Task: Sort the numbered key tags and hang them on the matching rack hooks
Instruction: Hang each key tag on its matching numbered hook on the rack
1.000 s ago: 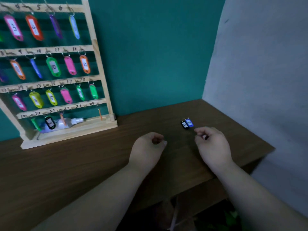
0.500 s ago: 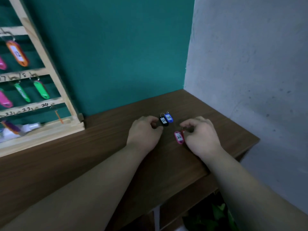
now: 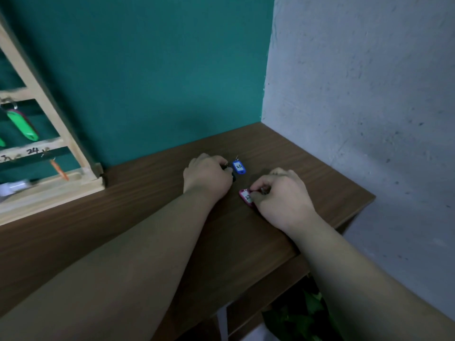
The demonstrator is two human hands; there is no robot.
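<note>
**Three tags on the table, two of them in hand**

Two walls met in the corner: one teal wall (image 3: 152,77) behind and one rough grey wall (image 3: 364,99) on the right. One dark wooden table (image 3: 138,212) filled that corner. At its left end stood one pale wooden rack (image 3: 73,153), only partly in view, with the number 24 written on a rail. On the rack, one green tag (image 3: 22,125) hung whole in view, and a sliver of a second green one showed at the picture's left edge. One thin orange piece (image 3: 59,169) hung under the 24. Leaves of one green plant (image 3: 305,313) showed below the table's front edge.

Both bare forearms reached over the table. The left hand (image 3: 209,175) lay knuckles up, its fingers curled round one black tag (image 3: 233,177), of which only dark slivers showed past the fingertips. The right hand (image 3: 283,198) sat near it, thumb and fingers curled and pinching the ring end of one pink tag (image 3: 246,196), which lay flat on the wood with its white label up; its number was partly covered.

One blue tag (image 3: 239,166), labelled 23, lay on the table just beside the left hand's fingertips, with neither hand on it.
</note>
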